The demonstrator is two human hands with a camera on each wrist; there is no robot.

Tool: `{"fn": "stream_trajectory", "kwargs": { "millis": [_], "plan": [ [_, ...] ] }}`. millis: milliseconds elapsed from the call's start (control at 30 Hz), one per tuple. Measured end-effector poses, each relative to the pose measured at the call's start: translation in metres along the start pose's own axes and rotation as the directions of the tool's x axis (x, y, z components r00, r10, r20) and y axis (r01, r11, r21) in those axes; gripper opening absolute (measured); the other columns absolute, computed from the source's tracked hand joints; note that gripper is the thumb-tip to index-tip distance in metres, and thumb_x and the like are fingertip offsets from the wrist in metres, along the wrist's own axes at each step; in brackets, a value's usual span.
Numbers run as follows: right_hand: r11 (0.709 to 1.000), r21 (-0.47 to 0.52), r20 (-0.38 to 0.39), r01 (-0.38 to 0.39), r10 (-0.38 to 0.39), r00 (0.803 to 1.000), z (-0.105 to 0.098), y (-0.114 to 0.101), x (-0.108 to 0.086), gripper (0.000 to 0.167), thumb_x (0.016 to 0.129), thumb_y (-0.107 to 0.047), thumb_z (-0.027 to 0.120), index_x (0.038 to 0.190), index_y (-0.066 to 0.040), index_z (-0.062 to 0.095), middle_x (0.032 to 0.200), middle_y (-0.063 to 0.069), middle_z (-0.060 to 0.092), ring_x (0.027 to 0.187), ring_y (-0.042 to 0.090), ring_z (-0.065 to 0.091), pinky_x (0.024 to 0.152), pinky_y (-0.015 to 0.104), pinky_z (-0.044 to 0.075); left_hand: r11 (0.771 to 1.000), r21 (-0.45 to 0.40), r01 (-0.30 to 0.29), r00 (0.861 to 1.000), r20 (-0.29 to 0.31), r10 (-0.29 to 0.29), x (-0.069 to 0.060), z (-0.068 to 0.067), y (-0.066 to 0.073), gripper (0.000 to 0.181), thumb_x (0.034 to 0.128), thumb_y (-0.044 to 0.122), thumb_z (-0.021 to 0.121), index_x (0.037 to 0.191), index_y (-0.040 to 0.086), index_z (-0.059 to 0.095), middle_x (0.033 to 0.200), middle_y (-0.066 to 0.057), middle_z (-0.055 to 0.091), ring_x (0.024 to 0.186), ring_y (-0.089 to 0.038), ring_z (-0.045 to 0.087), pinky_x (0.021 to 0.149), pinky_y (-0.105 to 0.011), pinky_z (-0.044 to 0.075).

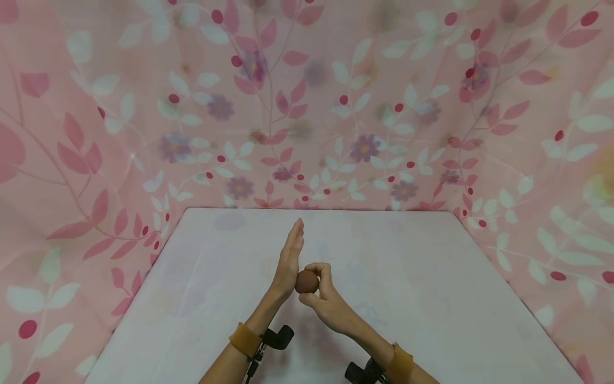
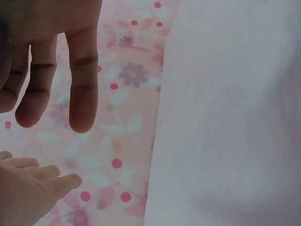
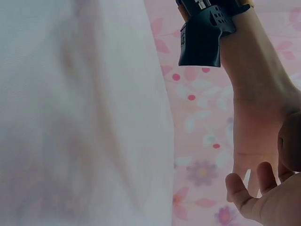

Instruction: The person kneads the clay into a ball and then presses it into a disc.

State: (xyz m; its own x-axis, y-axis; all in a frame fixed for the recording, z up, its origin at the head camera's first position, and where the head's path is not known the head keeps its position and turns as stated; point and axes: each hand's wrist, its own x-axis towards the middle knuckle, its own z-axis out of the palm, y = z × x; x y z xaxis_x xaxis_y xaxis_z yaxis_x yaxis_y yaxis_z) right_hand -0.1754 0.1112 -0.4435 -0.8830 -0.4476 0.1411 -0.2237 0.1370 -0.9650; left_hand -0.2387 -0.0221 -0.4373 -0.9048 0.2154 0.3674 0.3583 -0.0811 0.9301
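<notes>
A round brown ball [image 1: 307,281] is between the two hands, above the white table. My right hand [image 1: 331,304] grips it from the right, with the thumb below and curled fingers above. On the other side, my left hand [image 1: 289,261] stands on edge with straight fingers pointing forward, its palm against the ball. At the right edge of the right wrist view, part of the ball [image 3: 291,141] shows near the fingers. In the left wrist view, fingers hang at the upper left and part of another hand shows lower left; the ball cannot be made out there.
A white-covered table [image 1: 431,277] spreads under both hands. Behind and around it hangs a pink curtain [image 1: 307,106] with leaves and flowers. Each wrist wears a tan strap [image 1: 245,340] with a black camera [image 1: 278,337].
</notes>
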Motion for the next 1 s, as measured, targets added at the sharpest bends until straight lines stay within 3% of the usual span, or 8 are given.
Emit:
{"fn": "stream_trajectory", "kwargs": {
  "millis": [233,333,400,500,700,833,900,1000],
  "plan": [
    [0.999,-0.031,-0.030,-0.019,0.018,0.999,-0.007,0.000,-0.002,0.048,0.096,-0.015,0.058,0.134,-0.007,0.031,0.141,0.015,0.033,0.126,0.036,0.040,0.095,0.045,0.044,0.998,0.059,-0.008,1.000,-0.014,0.009,0.000,-0.005,0.000,0.055,0.1061,0.035,0.039,0.155,0.014,0.027,0.157,-0.009,0.034,0.144,-0.030,0.032,0.115,-0.058,0.026],
    [0.999,-0.046,-0.057,-0.014,0.012,0.998,-0.013,-0.001,-0.002,0.046,0.096,-0.016,0.061,0.134,-0.009,0.036,0.140,0.013,0.037,0.122,0.035,0.043,0.089,0.041,0.047,0.985,0.175,-0.006,0.999,-0.034,0.012,-0.001,-0.008,-0.001,0.051,0.1052,0.035,0.043,0.153,0.018,0.034,0.154,-0.005,0.039,0.141,-0.027,0.037,0.113,-0.056,0.030],
    [0.998,-0.057,-0.079,-0.014,0.010,0.997,-0.017,-0.001,-0.003,0.046,0.096,-0.018,0.063,0.134,-0.010,0.039,0.137,0.012,0.040,0.120,0.034,0.045,0.086,0.039,0.048,0.948,0.318,0.011,0.998,-0.059,0.008,-0.002,-0.011,-0.001,0.049,0.1041,0.039,0.045,0.151,0.025,0.039,0.152,0.000,0.042,0.139,-0.025,0.040,0.109,-0.057,0.035],
    [0.997,-0.069,-0.118,-0.028,0.020,0.993,-0.025,-0.001,-0.005,0.046,0.095,-0.019,0.064,0.134,-0.011,0.041,0.133,0.013,0.044,0.116,0.034,0.048,0.082,0.038,0.050,0.846,0.532,-0.007,0.997,-0.056,0.044,-0.003,-0.015,0.001,0.047,0.1021,0.041,0.047,0.147,0.028,0.045,0.150,0.001,0.045,0.137,-0.024,0.042,0.106,-0.059,0.037],
    [0.993,-0.104,-0.225,-0.052,0.027,0.974,-0.044,0.001,-0.006,0.049,0.094,-0.019,0.067,0.137,-0.011,0.044,0.127,0.014,0.049,0.108,0.033,0.053,0.080,0.039,0.052,0.549,0.821,-0.156,0.979,0.055,0.196,-0.002,-0.024,0.007,0.038,0.0995,0.035,0.051,0.131,0.016,0.062,0.140,-0.006,0.056,0.133,-0.028,0.046,0.106,-0.055,0.038],
    [0.991,-0.119,-0.272,-0.069,0.035,0.962,-0.058,0.001,-0.007,0.049,0.094,-0.022,0.068,0.136,-0.014,0.045,0.126,0.014,0.051,0.105,0.032,0.055,0.081,0.040,0.052,0.349,0.918,-0.189,0.969,0.117,0.217,-0.002,-0.031,0.012,0.036,0.0981,0.035,0.054,0.125,0.015,0.065,0.136,-0.008,0.058,0.130,-0.032,0.049,0.106,-0.054,0.039],
    [0.989,-0.120,-0.284,-0.084,0.047,0.958,-0.065,0.001,-0.008,0.049,0.094,-0.024,0.068,0.136,-0.014,0.045,0.127,0.014,0.050,0.105,0.032,0.055,0.082,0.039,0.052,0.281,0.941,-0.188,0.970,0.133,0.201,-0.003,-0.034,0.013,0.037,0.0977,0.037,0.054,0.125,0.015,0.065,0.136,-0.009,0.058,0.130,-0.033,0.048,0.105,-0.054,0.039],
    [0.985,-0.124,-0.310,-0.117,0.073,0.948,-0.076,0.004,-0.011,0.049,0.095,-0.026,0.068,0.136,-0.013,0.045,0.127,0.014,0.050,0.106,0.032,0.054,0.083,0.037,0.051,0.224,0.956,-0.189,0.973,0.152,0.175,-0.003,-0.038,0.015,0.038,0.0971,0.038,0.055,0.127,0.016,0.064,0.136,-0.009,0.058,0.130,-0.033,0.048,0.105,-0.055,0.039]
  ]
}}
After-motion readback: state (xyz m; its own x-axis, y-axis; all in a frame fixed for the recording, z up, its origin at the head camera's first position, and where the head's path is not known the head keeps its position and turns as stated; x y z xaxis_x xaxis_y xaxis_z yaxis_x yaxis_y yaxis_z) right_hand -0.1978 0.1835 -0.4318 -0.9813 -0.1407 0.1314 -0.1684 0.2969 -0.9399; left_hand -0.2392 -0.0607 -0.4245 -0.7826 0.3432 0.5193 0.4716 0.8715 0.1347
